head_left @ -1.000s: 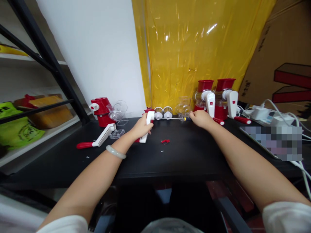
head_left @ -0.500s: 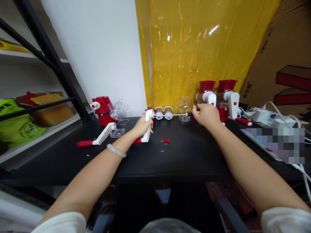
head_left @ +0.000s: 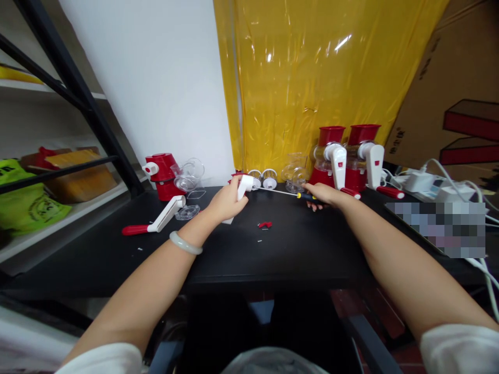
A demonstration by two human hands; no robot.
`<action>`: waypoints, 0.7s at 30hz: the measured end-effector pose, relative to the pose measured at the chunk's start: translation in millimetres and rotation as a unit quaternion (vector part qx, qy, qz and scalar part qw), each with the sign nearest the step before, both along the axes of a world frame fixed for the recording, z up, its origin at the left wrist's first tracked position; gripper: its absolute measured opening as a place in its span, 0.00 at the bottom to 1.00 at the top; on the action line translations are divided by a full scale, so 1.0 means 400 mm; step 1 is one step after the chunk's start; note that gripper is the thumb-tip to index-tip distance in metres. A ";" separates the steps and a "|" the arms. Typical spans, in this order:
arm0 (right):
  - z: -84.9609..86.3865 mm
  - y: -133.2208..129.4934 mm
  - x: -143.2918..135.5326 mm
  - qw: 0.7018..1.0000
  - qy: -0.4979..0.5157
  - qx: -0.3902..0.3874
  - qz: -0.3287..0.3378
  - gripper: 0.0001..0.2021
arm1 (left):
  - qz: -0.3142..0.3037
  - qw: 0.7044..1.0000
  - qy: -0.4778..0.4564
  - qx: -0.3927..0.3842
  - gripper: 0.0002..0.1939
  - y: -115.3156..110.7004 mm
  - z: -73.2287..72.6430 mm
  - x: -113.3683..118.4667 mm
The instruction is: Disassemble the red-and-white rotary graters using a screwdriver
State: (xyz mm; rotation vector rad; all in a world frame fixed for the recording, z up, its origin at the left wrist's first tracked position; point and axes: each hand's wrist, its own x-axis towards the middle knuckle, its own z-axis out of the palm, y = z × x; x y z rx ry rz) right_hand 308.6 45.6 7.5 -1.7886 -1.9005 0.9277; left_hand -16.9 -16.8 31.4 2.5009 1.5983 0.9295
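Observation:
My left hand (head_left: 226, 201) is closed around a white crank handle (head_left: 245, 185), and its fingers hide most of that part. In my right hand (head_left: 320, 194) is a long screwdriver (head_left: 306, 197) with a yellow and black grip. Its thin shaft slants slightly up to the left, and the tip meets the top end of the crank handle; whether it sits inside cannot be seen. Below, on the black table (head_left: 288, 254), lie a small red piece (head_left: 265, 225) and tiny metal bits. Another crank handle (head_left: 167, 214), white with a red grip, lies left of my left hand.
At the back left stand a red grater body (head_left: 163, 176) and clear plastic parts (head_left: 189, 175). Two metal drums (head_left: 269, 179) sit behind my hands. Two assembled red graters (head_left: 331, 150) stand back right, near a tablet (head_left: 424, 228) and white cables. Shelving borders the left side.
My right hand has dropped and turned, so the screwdriver now slopes down toward its grip. My left hand has tilted the crank handle, whose lower end has swung left behind the hand.

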 end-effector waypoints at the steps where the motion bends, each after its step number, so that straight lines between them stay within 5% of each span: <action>1: -0.003 -0.001 -0.004 1.000 -0.010 0.006 0.006 0.34 | 0.001 1.000 -0.012 -0.009 0.30 0.001 -0.001 0.001; 10: 0.018 -0.017 -0.019 0.973 -0.117 0.196 -0.045 0.29 | -0.011 0.988 -0.110 -0.103 0.23 0.013 -0.017 0.001; 21: 0.053 -0.078 -0.047 0.827 -0.282 0.467 -0.132 0.26 | -0.015 0.905 -0.352 -0.237 0.22 0.037 -0.034 0.022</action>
